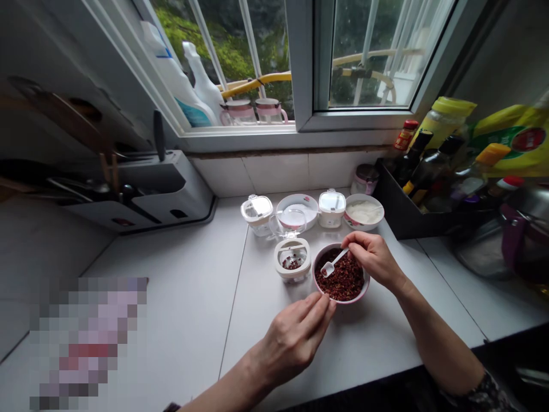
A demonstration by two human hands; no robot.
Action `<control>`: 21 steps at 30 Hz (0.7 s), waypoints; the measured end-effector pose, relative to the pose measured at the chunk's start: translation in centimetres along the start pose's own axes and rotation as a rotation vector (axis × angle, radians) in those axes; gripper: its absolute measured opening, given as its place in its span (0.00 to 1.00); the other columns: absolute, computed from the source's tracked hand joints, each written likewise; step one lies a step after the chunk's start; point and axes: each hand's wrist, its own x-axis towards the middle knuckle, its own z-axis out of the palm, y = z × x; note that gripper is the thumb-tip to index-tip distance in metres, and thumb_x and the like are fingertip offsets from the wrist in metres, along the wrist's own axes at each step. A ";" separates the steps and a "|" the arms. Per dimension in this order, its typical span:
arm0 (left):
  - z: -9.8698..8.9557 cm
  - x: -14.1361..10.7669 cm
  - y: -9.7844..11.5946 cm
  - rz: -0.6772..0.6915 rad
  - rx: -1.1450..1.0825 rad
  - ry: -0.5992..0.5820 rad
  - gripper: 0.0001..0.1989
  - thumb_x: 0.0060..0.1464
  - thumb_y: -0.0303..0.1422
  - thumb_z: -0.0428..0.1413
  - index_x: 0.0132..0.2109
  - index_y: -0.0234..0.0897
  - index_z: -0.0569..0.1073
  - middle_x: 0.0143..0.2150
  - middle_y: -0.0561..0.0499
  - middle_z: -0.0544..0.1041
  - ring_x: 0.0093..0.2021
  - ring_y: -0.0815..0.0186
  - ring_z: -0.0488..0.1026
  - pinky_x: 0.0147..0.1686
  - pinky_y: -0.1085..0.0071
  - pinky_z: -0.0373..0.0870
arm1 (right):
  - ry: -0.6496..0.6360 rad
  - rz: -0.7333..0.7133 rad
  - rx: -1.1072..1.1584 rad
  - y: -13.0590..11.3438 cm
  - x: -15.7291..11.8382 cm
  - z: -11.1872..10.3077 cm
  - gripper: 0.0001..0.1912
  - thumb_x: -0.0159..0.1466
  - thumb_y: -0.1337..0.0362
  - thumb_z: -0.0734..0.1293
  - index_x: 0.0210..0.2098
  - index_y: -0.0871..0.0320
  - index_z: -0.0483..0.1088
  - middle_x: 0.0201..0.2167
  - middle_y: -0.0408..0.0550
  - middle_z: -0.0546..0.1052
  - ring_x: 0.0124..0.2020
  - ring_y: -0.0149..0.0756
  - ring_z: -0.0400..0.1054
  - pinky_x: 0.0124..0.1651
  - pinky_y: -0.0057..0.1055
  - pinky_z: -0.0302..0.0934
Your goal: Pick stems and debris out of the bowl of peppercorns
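Observation:
My right hand (374,258) pinches the handle of a small white spoon (328,269), whose scoop is over a bowl (316,284) of dark red flakes (345,280). My left hand (299,332) is closed at the bowl's near left rim, fingertips touching it. Left of the bowl stands a small clear jar (292,260) with a cream rim, some red flakes inside; its clear lid (288,222) appears raised behind it. Farther back are a bowl of fine white powder or grains (297,213), a bowl of whitish contents (363,212), and two lidded jars (256,214) (331,209).
At the back right, a dark box (401,220) holds several bottles. A grey utensil holder (171,197) stands at the left against the wall. A pixelated patch (92,337) covers something on the left counter. A lidded pot (523,229) is at the far right.

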 end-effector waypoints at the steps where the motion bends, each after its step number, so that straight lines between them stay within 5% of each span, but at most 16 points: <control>1: 0.0 0.0 0.0 0.002 -0.001 0.002 0.13 0.64 0.20 0.47 0.50 0.22 0.73 0.46 0.37 0.77 0.49 0.55 0.76 0.45 0.63 0.79 | 0.001 0.006 0.001 -0.1 0.0 0.0 0.09 0.57 0.67 0.59 0.28 0.58 0.71 0.19 0.40 0.70 0.20 0.29 0.61 0.26 0.27 0.55; 21: 0.3 -0.2 0.1 -0.015 -0.039 0.000 0.13 0.63 0.20 0.48 0.51 0.21 0.72 0.46 0.37 0.77 0.48 0.55 0.75 0.44 0.63 0.79 | 0.048 0.027 -0.067 0.6 0.2 -0.1 0.11 0.57 0.66 0.59 0.28 0.59 0.73 0.21 0.42 0.72 0.24 0.32 0.64 0.29 0.28 0.57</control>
